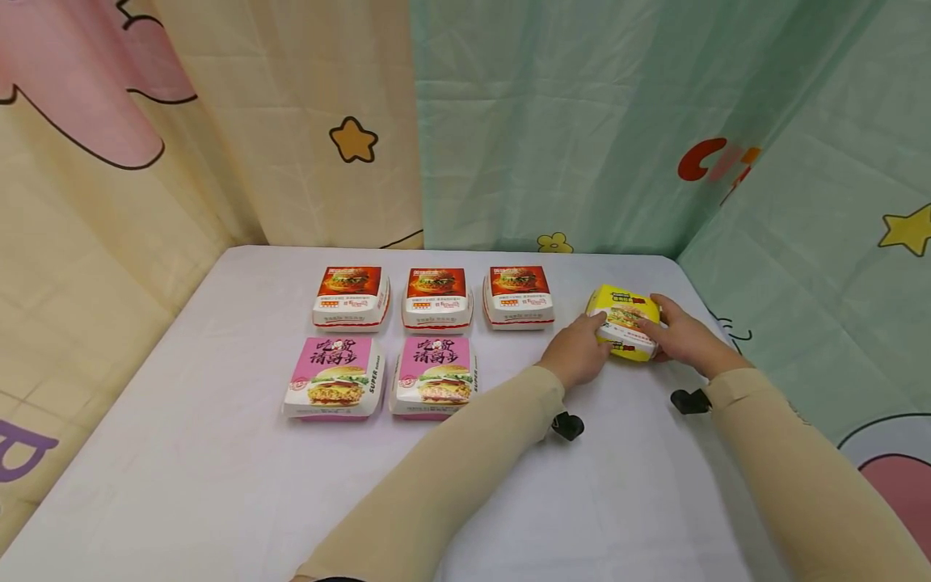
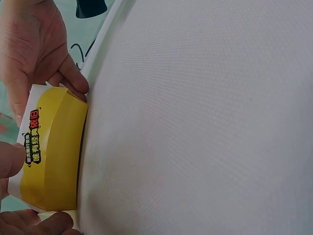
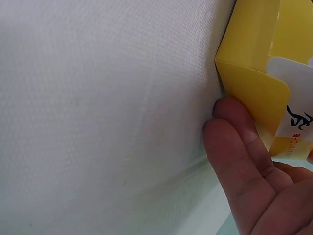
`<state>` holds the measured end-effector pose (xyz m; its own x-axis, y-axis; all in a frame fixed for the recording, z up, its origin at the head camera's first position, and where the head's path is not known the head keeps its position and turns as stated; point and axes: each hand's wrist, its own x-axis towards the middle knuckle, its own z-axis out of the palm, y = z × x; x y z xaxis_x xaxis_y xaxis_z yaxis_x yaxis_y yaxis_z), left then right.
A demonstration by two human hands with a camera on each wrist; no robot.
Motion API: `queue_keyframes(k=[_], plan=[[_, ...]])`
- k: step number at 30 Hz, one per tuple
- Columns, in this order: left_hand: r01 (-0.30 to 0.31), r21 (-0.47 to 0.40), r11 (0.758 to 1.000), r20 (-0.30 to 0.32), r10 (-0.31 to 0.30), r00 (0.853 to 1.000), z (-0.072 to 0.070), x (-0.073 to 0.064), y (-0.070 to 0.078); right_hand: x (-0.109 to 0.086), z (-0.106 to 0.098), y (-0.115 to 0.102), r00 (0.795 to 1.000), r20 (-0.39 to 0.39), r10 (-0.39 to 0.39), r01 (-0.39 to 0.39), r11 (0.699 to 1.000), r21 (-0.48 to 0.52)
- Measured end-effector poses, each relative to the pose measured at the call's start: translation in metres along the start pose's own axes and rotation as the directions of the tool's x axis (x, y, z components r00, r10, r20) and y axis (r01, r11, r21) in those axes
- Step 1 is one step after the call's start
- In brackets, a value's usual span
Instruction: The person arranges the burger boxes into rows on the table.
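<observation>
A yellow and white burger box (image 1: 624, 317) sits at the right of the table, slightly turned. My left hand (image 1: 576, 351) grips its left side, with the thumb near the front. On the opposite side my right hand (image 1: 687, 335) holds it, thumb over the top. The left wrist view shows the box's yellow front (image 2: 56, 152) between both hands, low on the white surface. In the right wrist view, the right hand's fingertips (image 3: 230, 142) lie against the lower side of the box.
Three red and white burger boxes (image 1: 434, 301) form a back row left of the hands. Two pink burger boxes (image 1: 334, 380) stand in front of that row. A white cloth covers the table (image 1: 218, 485). Printed curtains (image 1: 494, 121) hang behind and beside it.
</observation>
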<state>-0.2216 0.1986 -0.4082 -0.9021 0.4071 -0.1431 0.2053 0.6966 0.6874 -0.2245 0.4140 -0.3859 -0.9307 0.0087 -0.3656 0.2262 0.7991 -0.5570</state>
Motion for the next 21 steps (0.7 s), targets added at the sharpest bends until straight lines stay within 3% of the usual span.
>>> queue_keyframes(k=[21], plan=[[0.014,-0.128,0.992,0.004,-0.013,1.000,-0.0011,-0.0085,0.0013,-0.0073,0.0005,0.0007,0.998,-0.044,-0.033,0.039,0.990,0.133]])
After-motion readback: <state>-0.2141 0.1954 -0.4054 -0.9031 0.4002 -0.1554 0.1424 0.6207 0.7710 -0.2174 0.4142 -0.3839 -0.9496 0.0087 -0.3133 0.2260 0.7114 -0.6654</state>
